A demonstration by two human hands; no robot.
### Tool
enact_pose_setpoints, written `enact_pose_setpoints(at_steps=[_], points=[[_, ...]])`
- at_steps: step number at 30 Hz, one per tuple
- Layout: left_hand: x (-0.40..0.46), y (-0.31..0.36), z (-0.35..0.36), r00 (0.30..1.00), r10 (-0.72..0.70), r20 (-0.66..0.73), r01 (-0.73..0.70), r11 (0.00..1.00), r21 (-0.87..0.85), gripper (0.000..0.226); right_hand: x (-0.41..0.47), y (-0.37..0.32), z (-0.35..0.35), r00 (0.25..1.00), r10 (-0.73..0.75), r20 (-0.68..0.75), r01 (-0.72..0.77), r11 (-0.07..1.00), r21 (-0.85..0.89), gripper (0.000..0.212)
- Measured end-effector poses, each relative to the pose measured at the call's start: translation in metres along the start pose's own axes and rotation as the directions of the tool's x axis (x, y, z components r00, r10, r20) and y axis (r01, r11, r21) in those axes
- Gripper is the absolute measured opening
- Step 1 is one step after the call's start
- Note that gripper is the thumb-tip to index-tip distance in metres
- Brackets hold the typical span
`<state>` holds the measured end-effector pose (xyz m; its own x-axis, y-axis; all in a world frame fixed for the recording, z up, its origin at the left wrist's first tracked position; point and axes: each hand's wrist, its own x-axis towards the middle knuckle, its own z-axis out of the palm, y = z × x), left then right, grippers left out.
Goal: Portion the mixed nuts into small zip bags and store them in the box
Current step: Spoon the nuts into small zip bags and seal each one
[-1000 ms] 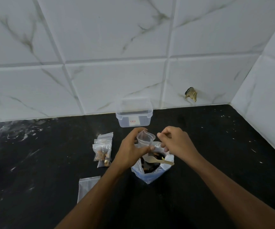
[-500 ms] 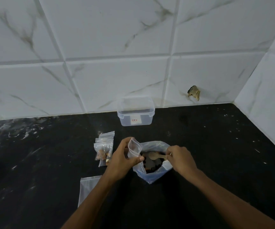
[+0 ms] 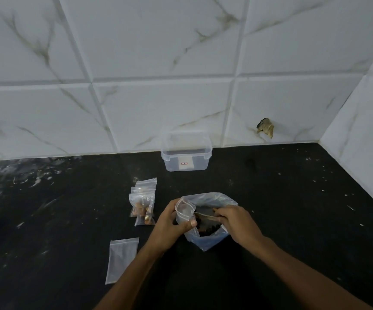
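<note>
Lower centre of the frame: your left hand (image 3: 170, 222) is pinching a small zip bag (image 3: 184, 214) by its side, fingers and thumb curled round it so its mouth is standing open, right against the rim of the large bag of mixed nuts (image 3: 208, 229) sitting upright on the black tabletop (image 3: 293, 209). Your right hand (image 3: 237, 222) is gripping the handle of a pale spoon (image 3: 205, 217), fingers closed round it, with the bowl end reaching down among the dark nuts; whether the spoon is carrying a load cannot be told. The small bag is looking empty or nearly so, so this portion is judged to be only starting. To the left of centre, a cluster of filled zip bags (image 3: 144, 203) is lying on the tabletop, overlapping so that their count stays unclear, and these are judged finished portions. Lower left, one flat empty zip bag (image 3: 121, 259) is waiting its turn. At upper centre, against the tiled wall, the clear plastic box (image 3: 186, 153) is standing without a lid and appears to be holding no bags. You are therefore partway through portioning, and storing everything in the box is remaining.
</note>
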<state>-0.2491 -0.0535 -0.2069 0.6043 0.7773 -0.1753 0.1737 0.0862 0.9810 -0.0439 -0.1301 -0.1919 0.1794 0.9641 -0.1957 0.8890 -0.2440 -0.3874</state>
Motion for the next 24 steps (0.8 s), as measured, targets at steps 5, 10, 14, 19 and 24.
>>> enact_pose_setpoints(at_steps=[5,10,14,19,24], points=[[-0.001,-0.003,0.003,1.000,-0.011,0.017,0.011,1.000,0.017,0.066,0.000,0.004,-0.005,0.996,0.067,0.053,-0.074,0.988,0.139,0.017],[-0.003,-0.002,0.003,0.999,-0.024,0.026,0.022,0.997,0.070,0.071,0.008,-0.004,-0.007,0.967,0.219,0.130,-0.250,0.909,0.333,0.016],[-0.006,0.000,0.000,0.999,-0.030,0.010,0.030,0.997,0.071,0.058,0.007,0.004,-0.019,0.944,0.294,0.150,-0.330,0.852,0.408,0.016],[-0.005,0.009,-0.002,0.995,0.038,-0.097,-0.023,0.988,0.151,0.062,-0.003,0.017,-0.037,0.907,0.367,0.204,-0.419,0.758,0.500,0.014],[0.003,0.017,0.002,0.984,0.100,-0.145,-0.062,0.967,0.248,0.064,-0.013,0.020,-0.068,0.916,0.351,0.195,-0.399,0.736,0.546,0.016]])
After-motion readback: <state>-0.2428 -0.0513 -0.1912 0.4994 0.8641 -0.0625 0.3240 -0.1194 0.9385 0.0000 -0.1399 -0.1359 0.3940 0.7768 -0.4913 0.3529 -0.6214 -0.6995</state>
